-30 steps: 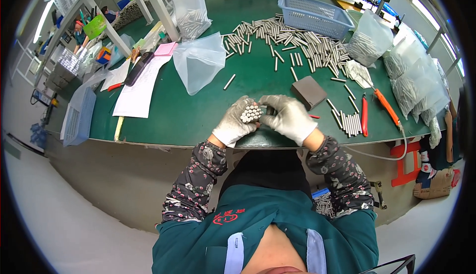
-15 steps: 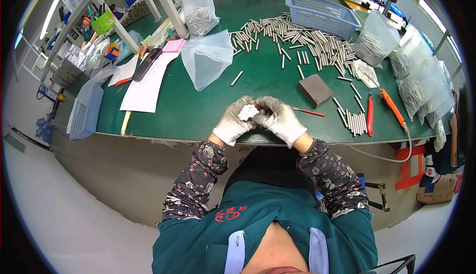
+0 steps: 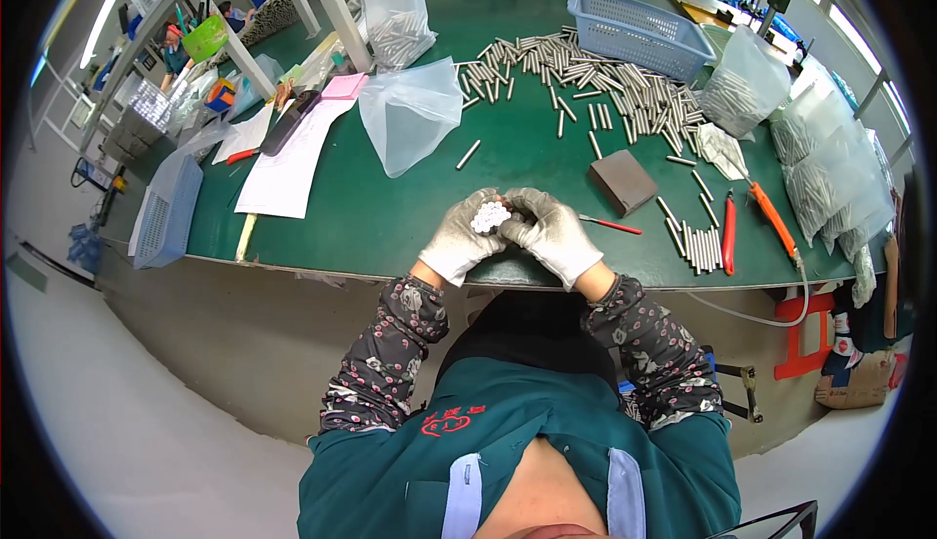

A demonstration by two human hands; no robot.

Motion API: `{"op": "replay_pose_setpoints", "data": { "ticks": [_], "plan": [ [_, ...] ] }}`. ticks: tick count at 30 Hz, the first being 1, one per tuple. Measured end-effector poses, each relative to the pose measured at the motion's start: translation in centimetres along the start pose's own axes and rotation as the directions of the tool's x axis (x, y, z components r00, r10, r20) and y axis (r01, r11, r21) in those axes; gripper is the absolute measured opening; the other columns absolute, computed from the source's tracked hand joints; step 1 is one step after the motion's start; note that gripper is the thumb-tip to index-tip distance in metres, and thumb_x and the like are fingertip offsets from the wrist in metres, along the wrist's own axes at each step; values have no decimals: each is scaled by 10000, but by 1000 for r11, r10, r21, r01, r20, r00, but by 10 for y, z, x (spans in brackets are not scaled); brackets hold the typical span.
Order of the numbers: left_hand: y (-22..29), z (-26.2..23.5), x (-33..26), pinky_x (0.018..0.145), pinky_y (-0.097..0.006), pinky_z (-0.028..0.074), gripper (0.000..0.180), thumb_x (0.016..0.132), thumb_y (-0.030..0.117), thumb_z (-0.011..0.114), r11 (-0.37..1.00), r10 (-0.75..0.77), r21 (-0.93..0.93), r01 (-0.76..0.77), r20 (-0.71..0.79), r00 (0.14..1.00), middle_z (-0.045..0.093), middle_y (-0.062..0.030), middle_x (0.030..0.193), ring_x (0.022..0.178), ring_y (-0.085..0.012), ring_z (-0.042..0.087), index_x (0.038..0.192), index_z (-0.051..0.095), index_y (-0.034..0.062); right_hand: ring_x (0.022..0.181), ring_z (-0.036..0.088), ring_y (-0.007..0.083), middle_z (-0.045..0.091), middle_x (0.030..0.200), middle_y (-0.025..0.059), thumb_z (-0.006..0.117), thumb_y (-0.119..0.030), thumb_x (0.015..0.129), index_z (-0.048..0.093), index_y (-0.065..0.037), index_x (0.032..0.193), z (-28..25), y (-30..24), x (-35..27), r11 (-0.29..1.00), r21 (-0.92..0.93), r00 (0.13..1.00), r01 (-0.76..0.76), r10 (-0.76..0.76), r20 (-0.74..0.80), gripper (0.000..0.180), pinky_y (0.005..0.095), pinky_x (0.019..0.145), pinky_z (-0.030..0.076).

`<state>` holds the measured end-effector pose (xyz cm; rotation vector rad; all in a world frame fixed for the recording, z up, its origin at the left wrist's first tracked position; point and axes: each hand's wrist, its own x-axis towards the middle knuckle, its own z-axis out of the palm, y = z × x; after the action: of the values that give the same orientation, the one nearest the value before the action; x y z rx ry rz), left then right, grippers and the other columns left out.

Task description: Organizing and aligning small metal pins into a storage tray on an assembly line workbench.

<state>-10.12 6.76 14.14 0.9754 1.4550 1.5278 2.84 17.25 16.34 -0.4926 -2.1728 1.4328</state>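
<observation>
Bundle of metal rods (image 3: 490, 216) on end, gripped between gloved left hand (image 3: 462, 239) and right hand (image 3: 552, 232), above green table (image 3: 371, 217) edge

gloves: I see white knit on left hand (image 3: 459, 239) & right hand (image 3: 553, 234)
bundle of rods (image 3: 489, 216): silvery-white ends
sleeves (image 3: 386, 363): dark w/ small pink floral print
jacket (image 3: 508, 441): teal, red embroidery on chest
table mat (image 3: 390, 207): dark green
loose rods (image 3: 586, 80): silver
basket (image 3: 639, 32): light blue mesh
block (image 3: 623, 181): brown-grey
pliers (image 3: 728, 232): red handles
cutter (image 3: 771, 219): orange grip
paper sheet (image 3: 288, 163): white
pad (image 3: 345, 86): pink
plastic bag (image 3: 410, 115): clear, pale bluish
</observation>
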Motion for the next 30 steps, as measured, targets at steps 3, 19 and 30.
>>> {"op": "replay_pose_setpoints", "data": {
  "ticks": [3, 19, 30],
  "plan": [
    [-3, -1, 0, 900, -259, 449, 714, 644, -4, 745, 998, -11, -56, 11, -2, 1000, 566, -64, 1119, 1021, -148, 547, 1274, 408, -19, 839, 632, 239, 635, 945, 162, 678, -164, 753, 598, -16, 1076, 0, 1, 0, 1000, 11, 1000, 4, -4, 5, 365, 317, 767, 492],
    [4, 5, 3, 869, -244, 455, 699, 643, 8, 721, 995, 17, 95, -11, -55, 998, 587, -73, 1075, 965, -143, 567, 1271, 416, -23, 926, 583, 156, 609, 1043, 111, 650, -76, 794, 543, 17, 1160, -2, 9, 2, 1000, 6, 999, -22, 22, 35, 392, 264, 845, 464],
    [4, 5, 6, 836, -238, 463, 597, 636, -4, 709, 996, 61, 64, -58, -42, 997, 596, -33, 1010, 913, -112, 567, 1185, 476, 16, 955, 590, 171, 618, 1057, 129, 643, -89, 805, 543, 21, 1163, -4, -1, 4, 998, -12, 997, -58, 59, 53, 387, 268, 850, 464]
  ]
}}
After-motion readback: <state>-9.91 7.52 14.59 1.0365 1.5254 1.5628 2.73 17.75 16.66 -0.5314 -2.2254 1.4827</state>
